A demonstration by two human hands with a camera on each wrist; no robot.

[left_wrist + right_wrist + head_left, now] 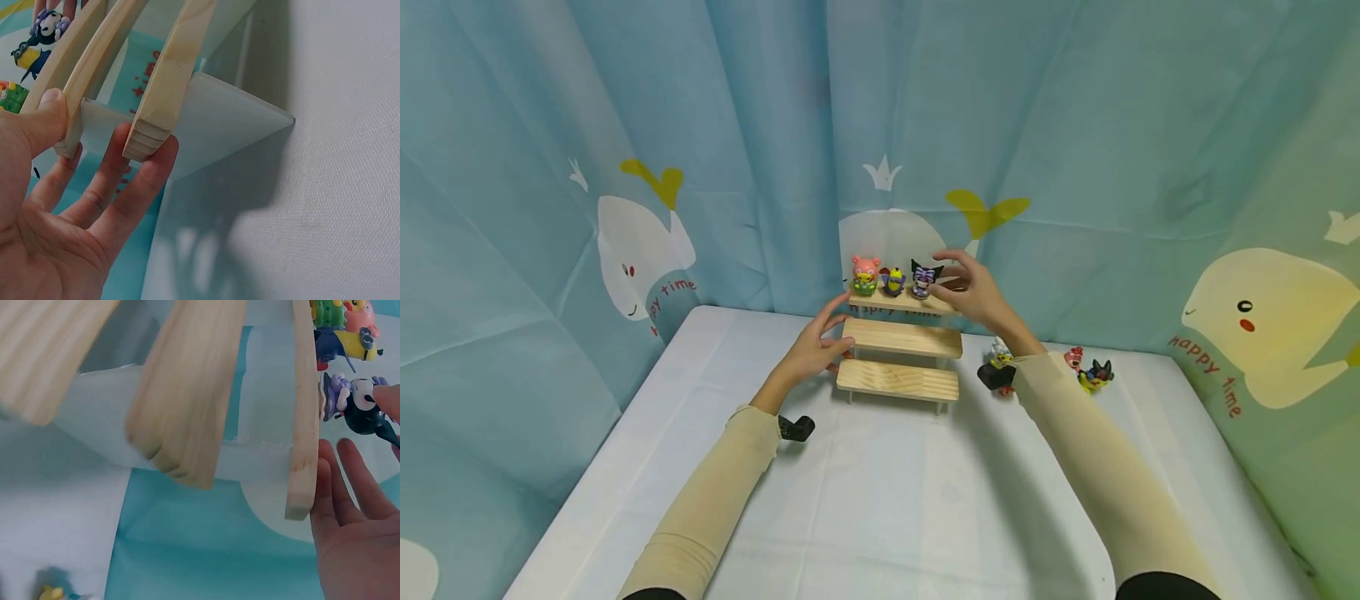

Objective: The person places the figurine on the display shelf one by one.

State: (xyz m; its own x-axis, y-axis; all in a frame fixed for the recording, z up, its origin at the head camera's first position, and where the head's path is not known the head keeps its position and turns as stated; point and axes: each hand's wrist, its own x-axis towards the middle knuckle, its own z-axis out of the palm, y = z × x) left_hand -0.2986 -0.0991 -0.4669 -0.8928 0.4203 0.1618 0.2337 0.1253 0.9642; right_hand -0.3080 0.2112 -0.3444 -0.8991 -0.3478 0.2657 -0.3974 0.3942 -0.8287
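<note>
A three-tier wooden display stand (898,379) with clear supports stands at the back of the table. At its left side, my left hand (75,244) grips the boards' ends, thumb on the middle board (103,47) and fingertips on the lowest. On the top board (904,304) stand a pink-hooded figurine (865,275), a yellow-and-dark figurine (892,282) and a black-and-purple figurine (922,279). My right hand (973,292) holds the black-and-purple figurine at its right side. One digit covers part of its head in the right wrist view; other fingers lie by the board's end.
Several small figurines lie on the table right of the stand, among them a pink one (1073,358) and a black-eared yellow one (1096,377). Another yellow-and-white figurine (1001,353) is partly hidden by the right wrist camera (996,377). A whale-print curtain (760,167) hangs behind the table.
</note>
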